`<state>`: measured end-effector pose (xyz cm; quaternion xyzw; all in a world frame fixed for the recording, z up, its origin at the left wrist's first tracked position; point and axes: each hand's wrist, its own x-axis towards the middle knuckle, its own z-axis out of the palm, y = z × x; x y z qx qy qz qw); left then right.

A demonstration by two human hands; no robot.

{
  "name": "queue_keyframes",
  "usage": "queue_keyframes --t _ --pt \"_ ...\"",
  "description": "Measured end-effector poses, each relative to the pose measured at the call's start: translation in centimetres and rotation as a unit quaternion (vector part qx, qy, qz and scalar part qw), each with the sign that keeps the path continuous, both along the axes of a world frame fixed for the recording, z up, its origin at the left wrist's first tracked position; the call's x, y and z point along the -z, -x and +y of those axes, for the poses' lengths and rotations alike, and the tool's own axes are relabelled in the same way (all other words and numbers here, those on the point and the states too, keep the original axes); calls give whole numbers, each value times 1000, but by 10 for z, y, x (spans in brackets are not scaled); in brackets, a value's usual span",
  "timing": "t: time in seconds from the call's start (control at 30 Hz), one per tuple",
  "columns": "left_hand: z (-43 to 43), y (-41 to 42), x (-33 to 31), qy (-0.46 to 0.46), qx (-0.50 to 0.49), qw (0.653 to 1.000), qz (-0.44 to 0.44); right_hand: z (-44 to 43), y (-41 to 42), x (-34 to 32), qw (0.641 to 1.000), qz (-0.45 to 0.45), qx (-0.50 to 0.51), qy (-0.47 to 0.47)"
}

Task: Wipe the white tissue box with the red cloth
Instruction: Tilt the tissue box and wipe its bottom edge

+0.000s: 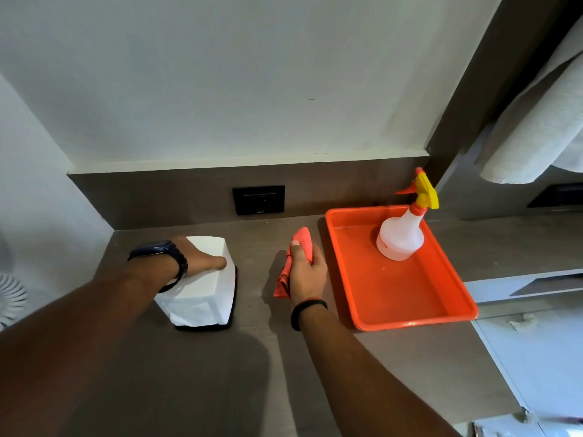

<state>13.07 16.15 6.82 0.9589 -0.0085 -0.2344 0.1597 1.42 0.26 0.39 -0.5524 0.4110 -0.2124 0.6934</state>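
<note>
The white tissue box (202, 294) stands on a black base on the brown counter, left of centre. My left hand (202, 258), with a dark watch on the wrist, lies over the box's top and grips it, thumb on the near side. My right hand (306, 272) hovers to the right of the box, apart from it, closed around the bunched red cloth (291, 263). The cloth sticks out above and to the left of my fingers. It does not touch the box.
An orange tray (407, 298) sits right of my right hand and holds a white spray bottle (400, 234) with a yellow and orange trigger. A black wall socket (258, 199) is on the backsplash. White towels (536, 137) hang at the upper right. The counter edge drops off at the right.
</note>
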Motion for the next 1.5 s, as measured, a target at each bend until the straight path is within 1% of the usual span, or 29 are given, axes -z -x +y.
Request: queue_keyframes --t 0.03,0.07,0.1,0.17,0.2,0.27,0.43,0.53,0.63,0.73,0.9,0.93,1.07,1.17,1.27,1.33,1.43,1.5 --pt "1 1 0 7 -2 1000 1 1 1 2 1000 -2 -1 0" --pt "3 -1 2 -11 35 999 -12 1 2 4 1000 -4 -2 -2" --pt "5 -3 2 -55 110 992 -33 3 3 6 1000 -3 -5 -4" --pt "10 -4 6 -133 287 946 -69 9 5 13 1000 2 -21 -13" --pt "13 -5 10 -141 343 926 -72 14 6 16 999 3 -31 -22" --pt "18 -9 21 -134 390 907 -82 27 5 23 998 5 -61 -35" --pt "26 -9 43 -98 394 900 -158 66 -11 31 989 -18 -145 -35" --pt "26 -6 45 -86 393 894 -197 89 -15 36 976 -29 -214 -10" --pt "25 -4 43 -80 396 890 -211 101 -16 47 982 -29 -188 17" --pt "25 -4 41 -89 399 888 -208 103 -21 50 985 -57 -161 26" --pt "25 -6 38 -95 400 891 -194 89 -47 37 980 -76 -170 76" --pt "24 -6 38 -96 399 890 -196 86 -51 36 980 -75 -173 70" --pt "22 -2 35 -95 387 897 -193 82 -49 38 983 -40 -178 -2" --pt "22 0 34 -90 389 897 -190 89 -34 40 987 -15 -160 -9" --pt "21 0 35 -92 381 897 -204 102 -19 44 989 -24 -146 -20" --pt "22 -1 37 -95 388 892 -210 107 -20 38 988 -38 -151 -16" --pt "23 -4 39 -118 416 878 -208 101 -38 24 985 -60 -158 32" --pt "23 -5 39 -112 405 883 -208 92 -51 19 984 -62 -162 47"
